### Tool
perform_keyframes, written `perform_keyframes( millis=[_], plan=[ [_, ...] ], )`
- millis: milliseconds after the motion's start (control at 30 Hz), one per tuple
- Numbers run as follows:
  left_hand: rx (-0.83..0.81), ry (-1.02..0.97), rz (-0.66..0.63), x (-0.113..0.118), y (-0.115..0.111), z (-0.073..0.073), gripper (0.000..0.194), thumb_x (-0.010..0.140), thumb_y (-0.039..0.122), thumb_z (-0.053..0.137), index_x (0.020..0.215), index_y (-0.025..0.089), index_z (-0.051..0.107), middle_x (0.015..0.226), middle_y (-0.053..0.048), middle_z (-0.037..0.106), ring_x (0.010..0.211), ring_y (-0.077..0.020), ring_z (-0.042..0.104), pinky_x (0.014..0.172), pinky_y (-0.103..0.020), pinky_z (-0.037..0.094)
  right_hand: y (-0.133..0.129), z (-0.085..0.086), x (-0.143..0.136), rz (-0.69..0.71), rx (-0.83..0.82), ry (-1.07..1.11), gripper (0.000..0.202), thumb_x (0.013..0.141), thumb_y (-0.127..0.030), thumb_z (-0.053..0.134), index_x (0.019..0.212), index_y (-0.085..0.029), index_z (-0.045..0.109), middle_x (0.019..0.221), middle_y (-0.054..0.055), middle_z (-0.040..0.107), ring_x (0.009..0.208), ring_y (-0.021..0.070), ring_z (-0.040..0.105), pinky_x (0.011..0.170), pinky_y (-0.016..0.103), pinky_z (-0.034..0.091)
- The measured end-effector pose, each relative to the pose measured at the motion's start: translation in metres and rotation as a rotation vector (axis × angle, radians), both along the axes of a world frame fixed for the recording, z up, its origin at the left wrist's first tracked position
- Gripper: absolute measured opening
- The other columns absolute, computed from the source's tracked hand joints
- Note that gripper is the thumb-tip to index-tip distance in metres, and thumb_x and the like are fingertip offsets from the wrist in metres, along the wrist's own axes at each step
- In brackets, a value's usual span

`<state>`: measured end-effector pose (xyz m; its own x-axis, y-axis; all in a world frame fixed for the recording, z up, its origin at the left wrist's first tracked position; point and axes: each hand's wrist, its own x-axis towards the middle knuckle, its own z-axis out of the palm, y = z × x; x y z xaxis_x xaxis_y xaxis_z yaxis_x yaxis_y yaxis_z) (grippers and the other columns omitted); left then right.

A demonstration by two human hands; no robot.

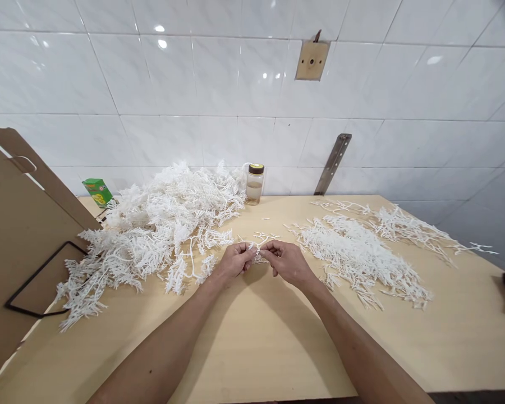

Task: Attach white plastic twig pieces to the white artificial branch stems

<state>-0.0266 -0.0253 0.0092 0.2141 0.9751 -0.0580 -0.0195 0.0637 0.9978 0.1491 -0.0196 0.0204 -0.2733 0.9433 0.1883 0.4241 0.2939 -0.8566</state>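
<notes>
One left hand (234,262), one right hand (292,264): fingers (273,246) pinching a white branched plastic-looking sprig (258,244) over pale wood-toned desk (269,348) (bushy white heap (164,207) left, flatter white pile (362,252) right).

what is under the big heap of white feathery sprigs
Pale wood-coloured tabletop shows through gaps at the near edge of the white feathery heap; anything under the thick middle is covered.

My left hand (237,260) and right hand (288,262) are bare, also both forearms (168,342); the left one carries (very small, but visible) a spot (150,371).
</notes>
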Motion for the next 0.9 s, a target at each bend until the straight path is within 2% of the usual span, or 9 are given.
perform_keyframes(
  millis=[100,267,400,500,567,633,767,833,900],
  plan=[
    [0.031,0.031,0.004,0.0,0.0,-0.002,0.042,0.075,0.054,0.065,0.062,0.019,0.045,0.048,0.006,0.042,0.043,-0.0064,0.03,0.044,-0.022,0.021,0.0,-0.001,-0.001,0.004,0.095,-0.063,0.02,0.088,-0.034,0.054,0.083,-0.02,0.067,0.068,0.0,0.063,0.049,0.0111,0.054,0.048,0.023,0.044],
    [0.227,0.165,0.096,0.005,0.0,-0.008,0.036,0.078,0.045,0.06,0.06,0.018,0.045,0.055,0.005,0.037,0.054,-0.0087,0.033,0.052,-0.024,0.025,0.0,-0.001,0.001,0.056,0.199,-0.15,0.018,0.089,-0.026,0.048,0.078,-0.019,0.061,0.071,0.001,0.061,0.057,0.0127,0.053,0.054,0.025,0.043],
    [0.288,0.257,0.221,0.01,0.002,-0.014,0.032,0.077,0.04,0.059,0.058,0.018,0.044,0.057,0.004,0.036,0.058,-0.0102,0.034,0.055,-0.025,0.026,-0.007,0.01,0.005,0.185,0.05,-0.084,0.019,0.089,-0.033,0.051,0.079,-0.019,0.06,0.071,0.0,0.059,0.053,0.0109,0.051,0.051,0.024,0.041],
    [0.287,0.217,0.247,0.009,0.004,-0.014,0.034,0.077,0.043,0.06,0.058,0.018,0.045,0.057,0.004,0.038,0.058,-0.0104,0.036,0.054,-0.024,0.027,-0.01,0.017,0.006,0.289,-0.046,0.01,0.022,0.089,-0.038,0.054,0.082,-0.02,0.061,0.07,-0.002,0.059,0.048,0.0094,0.05,0.05,0.024,0.043],
    [0.237,0.155,0.205,0.006,0.003,-0.011,0.039,0.078,0.049,0.061,0.058,0.018,0.045,0.055,0.005,0.038,0.054,-0.0094,0.035,0.052,-0.024,0.026,-0.005,0.015,0.01,0.15,0.003,0.006,0.021,0.088,-0.039,0.055,0.082,-0.02,0.062,0.071,-0.001,0.061,0.05,0.0106,0.052,0.05,0.024,0.043],
    [0.14,0.079,0.169,0.003,0.001,-0.007,0.042,0.077,0.054,0.062,0.061,0.019,0.046,0.051,0.006,0.038,0.048,-0.0079,0.032,0.048,-0.023,0.024,0.005,0.01,0.02,-0.09,0.083,-0.09,0.018,0.085,-0.036,0.056,0.081,-0.02,0.063,0.072,0.001,0.063,0.056,0.0135,0.056,0.053,0.026,0.044],
    [0.0,-0.042,0.109,0.0,-0.001,-0.002,0.042,0.073,0.057,0.067,0.065,0.019,0.049,0.048,0.007,0.042,0.041,-0.0059,0.029,0.043,-0.022,0.021,0.022,-0.001,0.051,-0.499,0.226,-0.492,0.015,0.079,-0.016,0.053,0.087,-0.017,0.066,0.087,0.008,0.066,0.077,0.0205,0.062,0.069,0.031,0.046],
    [-0.025,-0.059,0.092,0.0,-0.001,-0.001,0.042,0.072,0.056,0.068,0.065,0.019,0.05,0.047,0.006,0.043,0.04,-0.0054,0.03,0.041,-0.021,0.02,0.025,-0.002,0.06,-0.603,0.266,-0.596,0.024,0.077,-0.011,0.051,0.095,-0.015,0.066,0.104,0.015,0.064,0.083,0.0226,0.063,0.07,0.032,0.045],
    [-0.042,-0.068,0.092,0.0,0.0,-0.001,0.042,0.071,0.056,0.069,0.066,0.019,0.051,0.046,0.006,0.044,0.039,-0.0053,0.03,0.041,-0.021,0.019,0.024,-0.001,0.058,-0.575,0.282,-0.542,0.024,0.079,-0.012,0.05,0.097,-0.014,0.066,0.107,0.016,0.064,0.082,0.0226,0.064,0.069,0.032,0.046]
  ],
)
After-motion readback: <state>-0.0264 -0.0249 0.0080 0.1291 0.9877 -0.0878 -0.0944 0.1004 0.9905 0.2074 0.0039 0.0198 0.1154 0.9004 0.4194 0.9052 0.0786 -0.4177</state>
